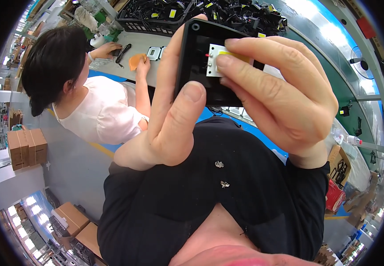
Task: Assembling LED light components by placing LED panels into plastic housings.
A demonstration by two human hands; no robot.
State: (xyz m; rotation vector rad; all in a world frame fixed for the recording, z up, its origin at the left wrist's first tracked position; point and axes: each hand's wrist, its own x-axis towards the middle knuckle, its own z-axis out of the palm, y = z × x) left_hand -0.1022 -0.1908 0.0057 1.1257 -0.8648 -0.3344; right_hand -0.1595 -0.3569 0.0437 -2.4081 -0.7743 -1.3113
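Above a grey floor (74,170), a pale worktop (144,41) carries a black crate (150,28) of cabled parts (232,17) near a co-worker (96,104). The left hand (170,128) grips a black housing (193,57); the right hand (289,93) pinches and partly hides a white LED board (212,71), seemingly inside it.

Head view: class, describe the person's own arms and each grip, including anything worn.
The left grip and right grip are gloveless hands with short nails; no ring shows. No watch, bracelet or cable shows on the bare forearms. Black sleeves match the black top.
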